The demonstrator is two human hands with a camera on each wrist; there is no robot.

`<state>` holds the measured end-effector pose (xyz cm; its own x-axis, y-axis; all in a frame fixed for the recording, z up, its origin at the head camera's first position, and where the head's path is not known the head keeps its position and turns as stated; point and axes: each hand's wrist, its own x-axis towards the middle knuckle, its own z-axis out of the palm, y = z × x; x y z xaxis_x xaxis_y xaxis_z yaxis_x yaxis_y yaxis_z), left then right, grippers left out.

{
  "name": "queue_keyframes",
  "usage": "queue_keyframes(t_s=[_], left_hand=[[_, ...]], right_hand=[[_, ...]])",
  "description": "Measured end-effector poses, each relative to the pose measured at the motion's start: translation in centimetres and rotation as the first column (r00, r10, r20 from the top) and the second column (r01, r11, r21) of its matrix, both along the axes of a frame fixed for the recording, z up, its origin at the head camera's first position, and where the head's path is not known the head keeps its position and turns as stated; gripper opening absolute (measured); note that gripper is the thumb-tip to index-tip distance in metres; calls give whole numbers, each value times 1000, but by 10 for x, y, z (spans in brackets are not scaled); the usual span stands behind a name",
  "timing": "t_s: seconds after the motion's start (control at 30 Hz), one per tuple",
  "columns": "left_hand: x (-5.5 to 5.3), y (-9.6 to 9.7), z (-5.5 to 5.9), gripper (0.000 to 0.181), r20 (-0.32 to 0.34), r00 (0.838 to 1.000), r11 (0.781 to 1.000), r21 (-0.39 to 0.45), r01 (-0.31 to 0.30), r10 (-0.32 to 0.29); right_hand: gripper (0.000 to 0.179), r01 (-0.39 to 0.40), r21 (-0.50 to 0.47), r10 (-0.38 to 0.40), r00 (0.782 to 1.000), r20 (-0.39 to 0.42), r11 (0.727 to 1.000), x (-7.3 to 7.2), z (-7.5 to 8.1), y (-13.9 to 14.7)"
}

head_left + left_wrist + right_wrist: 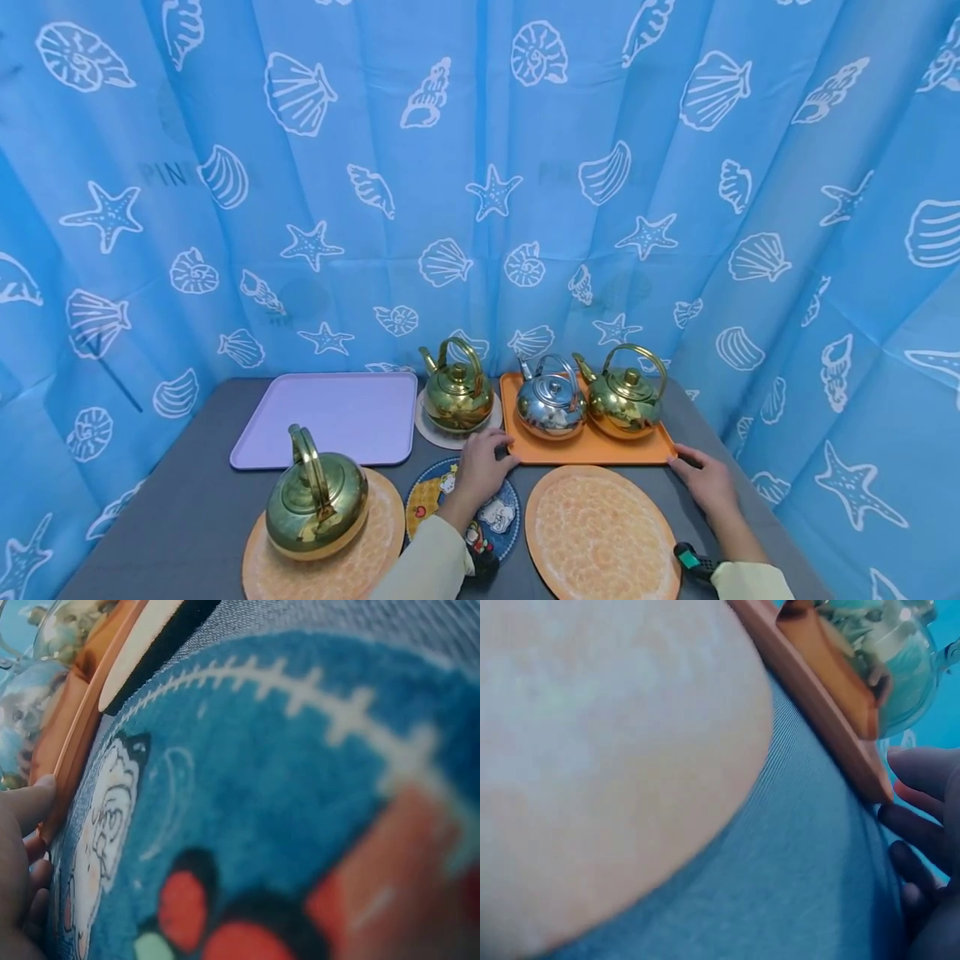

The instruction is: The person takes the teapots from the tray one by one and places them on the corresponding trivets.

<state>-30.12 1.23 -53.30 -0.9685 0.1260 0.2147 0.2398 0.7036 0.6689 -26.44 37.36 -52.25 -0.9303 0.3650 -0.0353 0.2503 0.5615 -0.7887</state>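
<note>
An orange tray (540,452) lies at the back right of the table, bearing a silver kettle (550,410) and a gold kettle (624,406) side by side. At its front left corner my left hand (483,468) holds the rim, thumb on the edge (69,754) and fingers curled below. My right hand (705,482) is at the front right corner, where thumb and fingers grip the tray's end (855,754). Part of the left hand's grip is hidden in the head view.
A lilac tray (337,417) lies back left. One gold kettle (459,396) stands on a small pale mat (438,437); another (318,500) is on a round tan mat (386,512). A blue cartoon mat (498,512) and a second tan mat (600,533) lie in front.
</note>
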Motion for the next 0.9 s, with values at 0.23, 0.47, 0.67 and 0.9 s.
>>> queue_keyframes(t_s=[0.23,0.47,0.67,0.9], left_hand=[[1,2,0,30,16,1000,1000,11,-20,20],[1,1,0,32,10,1000,1000,12,-16,15],[1,1,-1,33,21,1000,1000,23,-13,13],[1,0,-1,33,14,1000,999,32,-10,10]], right_hand=[[54,61,-94,-67,996,-61,994,1,17,-7],[59,104,-166,-122,987,-102,981,-7,47,-17],[65,66,-209,-96,986,-134,976,-14,85,-29],[72,16,-208,-60,976,-208,978,-29,109,-36]])
